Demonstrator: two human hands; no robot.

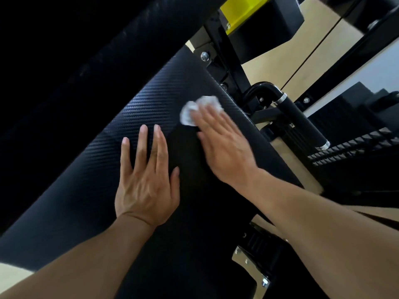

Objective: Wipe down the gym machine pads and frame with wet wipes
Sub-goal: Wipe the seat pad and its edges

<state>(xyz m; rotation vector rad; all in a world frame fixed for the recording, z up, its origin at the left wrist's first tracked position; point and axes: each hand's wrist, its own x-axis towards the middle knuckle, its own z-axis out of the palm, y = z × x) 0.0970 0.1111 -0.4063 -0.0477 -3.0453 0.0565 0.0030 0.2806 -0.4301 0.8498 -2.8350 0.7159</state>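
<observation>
A long black pad (121,134) with a carbon-weave texture runs diagonally across the view. My left hand (146,182) lies flat on it, fingers spread, holding nothing. My right hand (224,145) presses a crumpled white wet wipe (194,111) against the pad near its right edge; the wipe sticks out past my fingertips. The black metal frame (228,61) with bolts rises behind the pad's upper end.
A black handle grip (302,124) with chrome ends juts out right of the pad. A yellow part (241,11) sits at the top. A studded black footplate (354,147) lies at the right. A second dark pad (86,50) fills the upper left. Chrome brackets (250,264) show below.
</observation>
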